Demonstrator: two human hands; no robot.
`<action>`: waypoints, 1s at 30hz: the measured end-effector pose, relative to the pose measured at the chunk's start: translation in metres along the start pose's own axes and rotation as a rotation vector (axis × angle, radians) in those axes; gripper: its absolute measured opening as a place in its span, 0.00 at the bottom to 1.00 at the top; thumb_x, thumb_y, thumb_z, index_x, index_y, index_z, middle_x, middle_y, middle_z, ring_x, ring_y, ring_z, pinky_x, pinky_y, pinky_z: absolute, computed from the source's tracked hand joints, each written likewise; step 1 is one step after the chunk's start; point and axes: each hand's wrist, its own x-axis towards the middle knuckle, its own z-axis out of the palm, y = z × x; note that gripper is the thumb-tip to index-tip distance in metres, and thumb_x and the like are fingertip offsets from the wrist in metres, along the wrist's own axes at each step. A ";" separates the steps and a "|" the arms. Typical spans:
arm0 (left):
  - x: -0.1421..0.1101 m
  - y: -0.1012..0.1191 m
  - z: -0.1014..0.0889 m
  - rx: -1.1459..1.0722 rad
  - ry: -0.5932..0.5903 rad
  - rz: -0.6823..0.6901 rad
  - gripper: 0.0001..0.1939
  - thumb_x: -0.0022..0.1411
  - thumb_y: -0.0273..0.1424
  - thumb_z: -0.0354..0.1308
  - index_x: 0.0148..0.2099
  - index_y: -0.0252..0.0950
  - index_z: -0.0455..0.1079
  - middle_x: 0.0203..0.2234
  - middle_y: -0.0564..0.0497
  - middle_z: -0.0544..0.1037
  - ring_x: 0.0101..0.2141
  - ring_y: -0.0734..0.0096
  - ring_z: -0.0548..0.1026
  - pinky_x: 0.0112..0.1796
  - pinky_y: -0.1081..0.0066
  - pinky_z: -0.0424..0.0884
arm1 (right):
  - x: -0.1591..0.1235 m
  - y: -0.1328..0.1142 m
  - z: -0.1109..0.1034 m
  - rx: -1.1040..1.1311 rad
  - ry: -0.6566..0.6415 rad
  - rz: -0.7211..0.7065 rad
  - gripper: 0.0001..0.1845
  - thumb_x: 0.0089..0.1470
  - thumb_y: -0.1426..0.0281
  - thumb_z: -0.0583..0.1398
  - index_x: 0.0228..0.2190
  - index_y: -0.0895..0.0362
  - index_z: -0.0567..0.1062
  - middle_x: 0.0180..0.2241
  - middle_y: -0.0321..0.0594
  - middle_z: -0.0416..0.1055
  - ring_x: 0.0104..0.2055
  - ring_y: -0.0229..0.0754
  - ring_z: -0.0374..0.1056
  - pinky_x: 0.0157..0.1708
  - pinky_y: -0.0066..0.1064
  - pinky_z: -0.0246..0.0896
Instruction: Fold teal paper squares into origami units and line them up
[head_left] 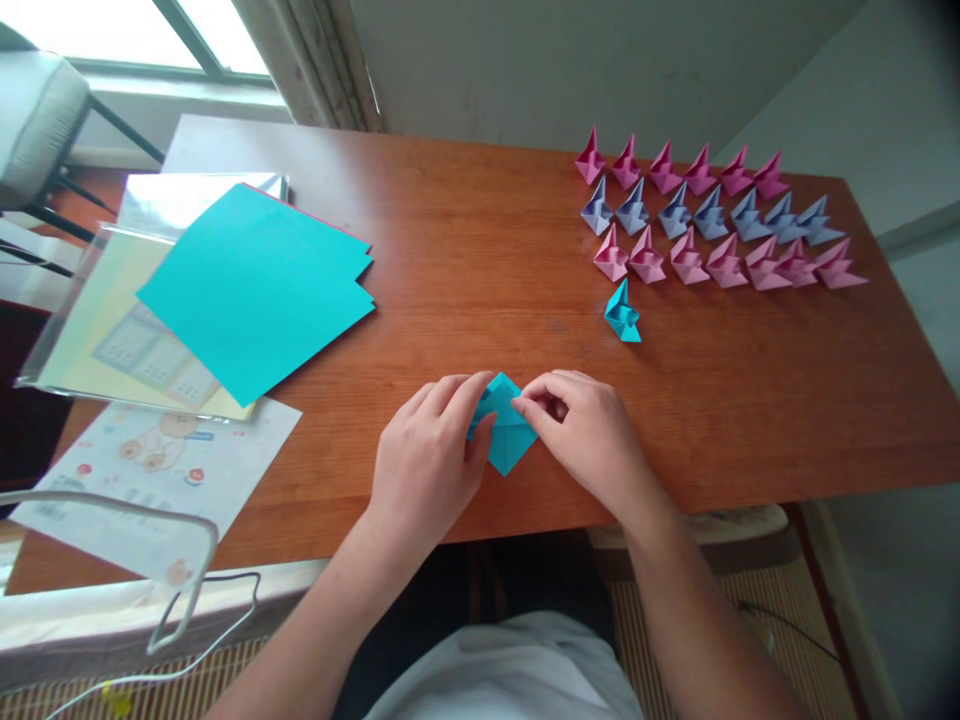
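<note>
At the far left, a chair with a pale grey-green padded seat (45, 125) stands beyond a brown wooden table (465, 270). A bent white tube (112, 506) crosses the lower left, over a white paper sheet printed with a cartoon bear (251, 450). Above that sheet lies a clear plastic packet with pale yellow paper inside (71, 330), and overlapping the packet is a slightly fanned stack of plain turquoise paper sheets (255, 290), their corners staggered on the right side. At the table's near edge, in the middle, the left hand (431, 455) holds the left side of a small, diamond-shaped piece of folded turquoise paper (508, 438), its fingers curled at the upper left edge and its thumb lying on the paper's face. A crease line runs across this piece, and one corner points away from the person. The right hand (589, 430) pinches the diamond's upper right edge between thumb and forefinger, its other fingers curled in. Just beyond the right hand sits a finished-looking turquoise origami figure with a pointed tip (622, 314). Behind it and stretching right, three rows of similar figures stand: seven pink paper figures (725, 262) nearest, seven lavender paper figures (709, 215) next, and six magenta paper figures (700, 175) farthest.
</note>
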 end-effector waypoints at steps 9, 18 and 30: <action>0.000 0.000 -0.001 0.013 0.002 -0.010 0.11 0.71 0.30 0.55 0.53 0.38 0.72 0.46 0.47 0.81 0.44 0.60 0.79 0.42 0.63 0.74 | 0.004 -0.006 0.002 -0.041 0.019 0.064 0.10 0.58 0.68 0.64 0.25 0.53 0.74 0.26 0.35 0.74 0.30 0.41 0.67 0.31 0.33 0.55; 0.019 0.000 0.001 0.064 -0.069 0.014 0.13 0.72 0.31 0.52 0.53 0.38 0.75 0.40 0.45 0.77 0.40 0.61 0.75 0.41 0.62 0.71 | 0.003 -0.004 0.002 -0.055 0.009 0.014 0.10 0.60 0.70 0.63 0.26 0.53 0.74 0.27 0.36 0.73 0.33 0.42 0.67 0.33 0.33 0.56; 0.024 -0.006 0.007 -0.043 -0.047 0.014 0.13 0.70 0.30 0.54 0.51 0.38 0.78 0.41 0.46 0.77 0.41 0.61 0.75 0.42 0.62 0.71 | 0.006 -0.008 0.002 -0.063 0.014 0.053 0.10 0.58 0.71 0.63 0.25 0.54 0.74 0.26 0.36 0.73 0.31 0.41 0.67 0.31 0.34 0.55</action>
